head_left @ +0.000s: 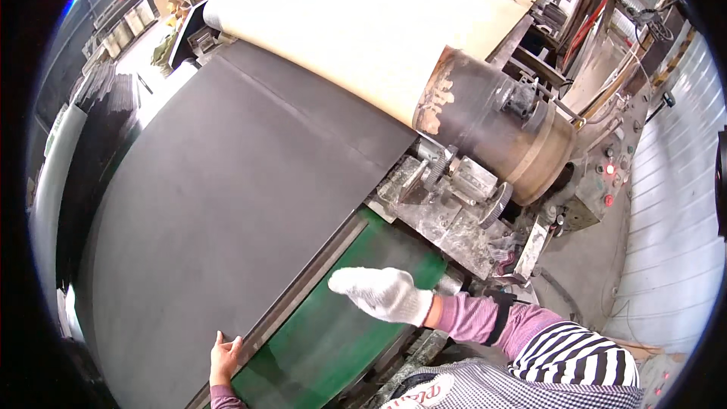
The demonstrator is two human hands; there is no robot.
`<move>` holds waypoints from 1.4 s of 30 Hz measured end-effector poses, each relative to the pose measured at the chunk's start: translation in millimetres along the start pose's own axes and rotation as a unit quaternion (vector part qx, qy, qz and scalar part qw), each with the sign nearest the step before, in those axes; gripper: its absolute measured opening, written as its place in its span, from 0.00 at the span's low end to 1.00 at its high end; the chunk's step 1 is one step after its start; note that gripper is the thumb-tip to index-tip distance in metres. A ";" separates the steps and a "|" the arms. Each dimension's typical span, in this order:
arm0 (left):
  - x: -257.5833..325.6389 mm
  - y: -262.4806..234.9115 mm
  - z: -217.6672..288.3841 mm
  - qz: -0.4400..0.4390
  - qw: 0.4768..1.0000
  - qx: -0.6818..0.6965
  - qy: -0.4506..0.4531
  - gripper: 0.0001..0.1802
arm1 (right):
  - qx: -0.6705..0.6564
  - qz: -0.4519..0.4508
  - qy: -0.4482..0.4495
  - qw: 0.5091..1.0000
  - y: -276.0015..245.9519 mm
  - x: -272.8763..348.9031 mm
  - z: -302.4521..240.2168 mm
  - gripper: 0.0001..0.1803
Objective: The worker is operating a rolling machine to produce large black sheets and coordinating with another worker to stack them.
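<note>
A wide dark grey sheet (227, 182) stretches across the machine, its straight right edge running diagonally beside a green belt (318, 333). At the lower part of this edge is my left hand (224, 361), bare, with thumb and finger apart and the fingertips touching the sheet; it grips nothing that I can see. Over the green belt hovers my right hand (382, 294) in a white knit glove, apart from the sheet. Its fingers look pressed together, with nothing visible in them.
A large roller (500, 125) with a worn surface and gears (496, 204) lie beyond my right hand. Pale sheeting (341, 23) covers the far end. At the right stand a control box with red lights (609, 170) and a corrugated metal wall (674, 220).
</note>
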State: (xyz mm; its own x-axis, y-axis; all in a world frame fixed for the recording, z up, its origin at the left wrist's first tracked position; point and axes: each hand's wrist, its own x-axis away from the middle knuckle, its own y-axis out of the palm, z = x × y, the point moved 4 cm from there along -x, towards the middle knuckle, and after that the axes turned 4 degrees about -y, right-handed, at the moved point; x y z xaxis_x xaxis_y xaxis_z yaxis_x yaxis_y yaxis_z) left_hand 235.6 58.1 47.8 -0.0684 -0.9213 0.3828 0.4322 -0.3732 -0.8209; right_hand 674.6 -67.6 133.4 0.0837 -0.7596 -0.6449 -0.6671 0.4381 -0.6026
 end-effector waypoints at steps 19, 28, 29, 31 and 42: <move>-54.9 68.4 102.0 -0.037 0.979 -0.162 0.120 0.34 | -0.190 -0.033 0.241 0.951 -76.7 123.8 -45.3 0.19; -44.5 75.5 189.9 -0.080 0.990 -0.105 0.054 0.39 | -0.106 -0.043 0.295 0.949 -126.5 135.9 -43.5 0.08; -39.1 75.1 205.7 -0.079 0.989 -0.107 0.061 0.39 | -0.080 -0.022 0.288 0.954 -137.0 139.0 -38.6 0.08; -28.4 75.5 233.2 -0.079 0.990 -0.066 0.096 0.39 | -0.038 -0.041 0.300 0.952 -155.4 148.3 -26.6 0.13; -55.7 109.7 289.5 -0.065 0.988 -0.094 0.105 0.37 | 0.229 0.149 0.322 0.907 -326.0 183.6 38.0 0.06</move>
State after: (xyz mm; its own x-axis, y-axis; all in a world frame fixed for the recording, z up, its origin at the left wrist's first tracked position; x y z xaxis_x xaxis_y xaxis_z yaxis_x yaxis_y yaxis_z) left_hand 547.2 100.1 59.1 -0.3071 -0.8586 0.4105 0.2336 -0.4861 -0.8421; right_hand 935.7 -331.7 193.6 -0.5974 -0.6340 -0.4911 -0.2004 0.7110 -0.6740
